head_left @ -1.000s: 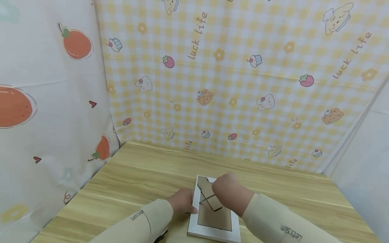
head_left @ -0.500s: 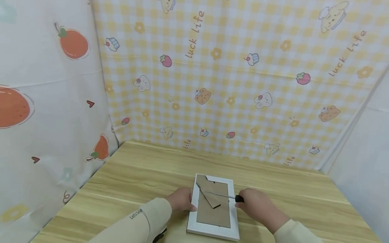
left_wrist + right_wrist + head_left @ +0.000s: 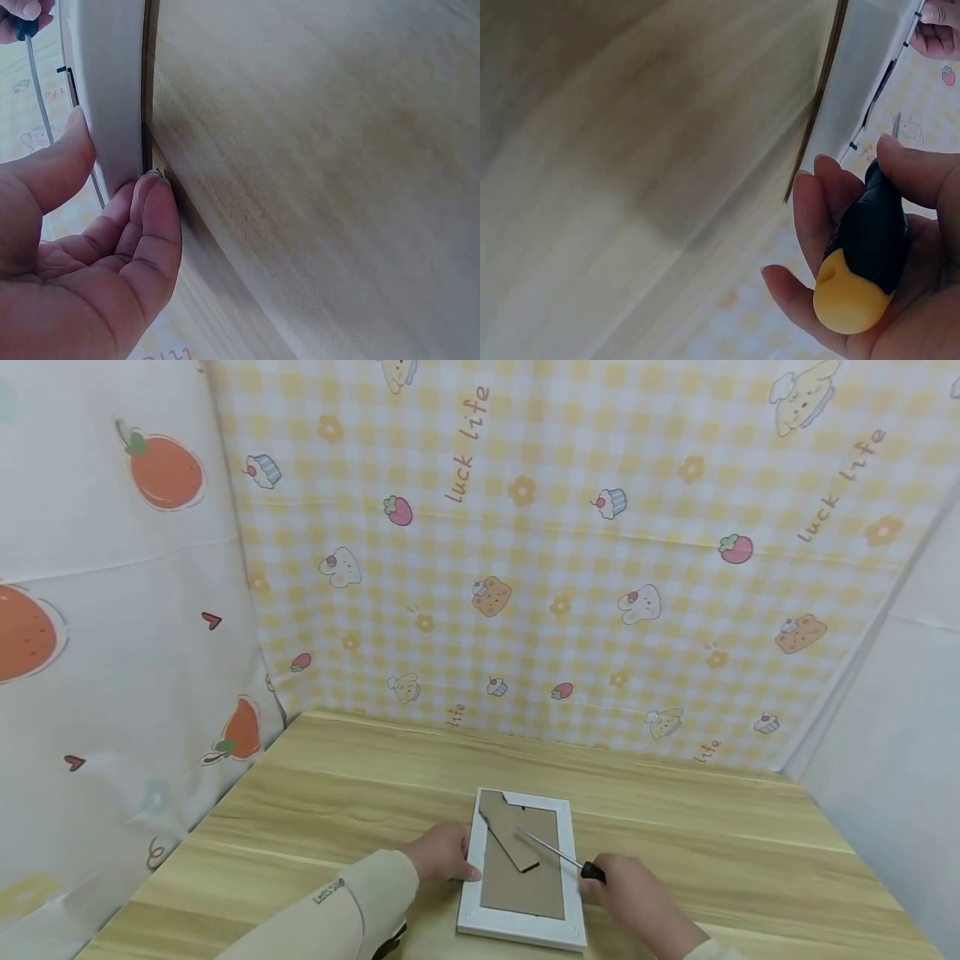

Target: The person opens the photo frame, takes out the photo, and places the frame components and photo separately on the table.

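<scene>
Drawn aside since before, my right hand (image 3: 626, 889) grips a screwdriver (image 3: 866, 247), whose slip may scratch the frame (image 3: 521, 925) my left hand (image 3: 442, 853) pinches.

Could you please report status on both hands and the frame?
Left hand gripping white rectangular picture frame. Right hand holding black-and-yellow screwdriver over brown flat backing. Nothing visibly obstructing.
</scene>
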Available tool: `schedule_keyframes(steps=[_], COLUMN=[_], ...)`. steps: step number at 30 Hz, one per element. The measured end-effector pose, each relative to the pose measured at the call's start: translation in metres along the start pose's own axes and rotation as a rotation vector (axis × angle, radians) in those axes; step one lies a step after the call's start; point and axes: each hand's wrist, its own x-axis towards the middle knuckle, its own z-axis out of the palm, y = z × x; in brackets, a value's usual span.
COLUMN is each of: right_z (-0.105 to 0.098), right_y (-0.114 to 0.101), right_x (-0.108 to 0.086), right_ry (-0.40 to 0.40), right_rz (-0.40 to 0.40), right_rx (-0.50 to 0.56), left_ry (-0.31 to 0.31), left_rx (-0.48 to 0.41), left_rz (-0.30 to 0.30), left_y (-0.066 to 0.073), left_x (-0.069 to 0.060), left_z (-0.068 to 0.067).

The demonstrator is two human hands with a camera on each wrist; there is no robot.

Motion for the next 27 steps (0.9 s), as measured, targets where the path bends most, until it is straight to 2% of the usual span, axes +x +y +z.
schedule_keyframes(steps=[2, 6, 13, 18, 24, 27], right_z=[0.002, 0.006, 0.014, 0.016, 0.015, 0.013], right_y=[-0.002, -0.006, -0.007, -0.005, -0.004, -0.003], right_x=[0.0, 0.003, 0.007, 0.008, 0.011, 0.014], right_ry=[-0.004, -0.001, 0.017, 0.032, 0.016, -0.01], right_rz=[0.033, 0.039, -0.022, -0.039, -0.002, 0.036], right_rx=[0.013, 0.012, 0.0, 0.038, 0.068, 0.072], left_ry=[0.001, -0.002, 0.004, 0.007, -0.001, -0.003], left_rx=[-0.006, -0.012, -0.019, -0.012, -0.017, -0.02], left_rz=[-0.006, -0.018, -0.027, -0.048, -0.085, -0.082], left_y=[0.0, 0.002, 0.003, 0.002, 0.004, 0.007], left_x=[0.0, -0.001, -0.003, -0.003, -0.003, -0.004], left_z=[0.0, -0.001, -0.001, 0.001, 0.003, 0.003])
